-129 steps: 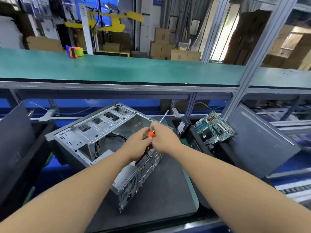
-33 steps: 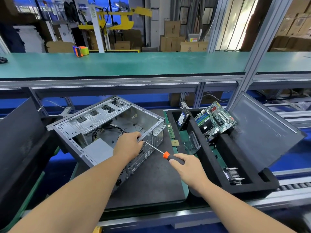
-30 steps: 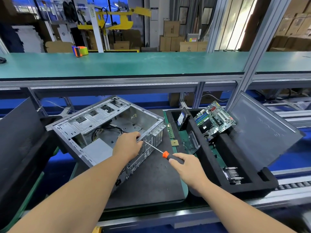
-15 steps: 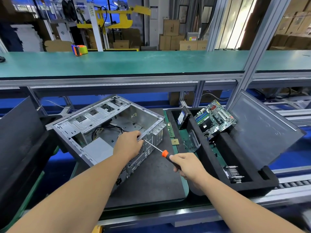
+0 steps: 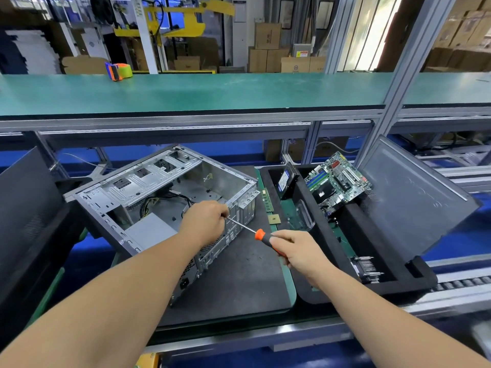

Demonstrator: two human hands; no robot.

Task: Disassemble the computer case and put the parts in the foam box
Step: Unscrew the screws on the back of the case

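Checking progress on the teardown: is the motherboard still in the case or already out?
Out. The motherboard leans in the foam box; the computer case shows a bare floor.

A tape dispenser with an orange-and-green roll stands on the green upper shelf. Stacked cardboard boxes sit behind it. A yellow frame, possibly a lifting fixture, stands farther back. Blue flooring lies below the bench.

Computer case – bare matt metal; foam box – black matt foam; screwdriver – shiny shaft.
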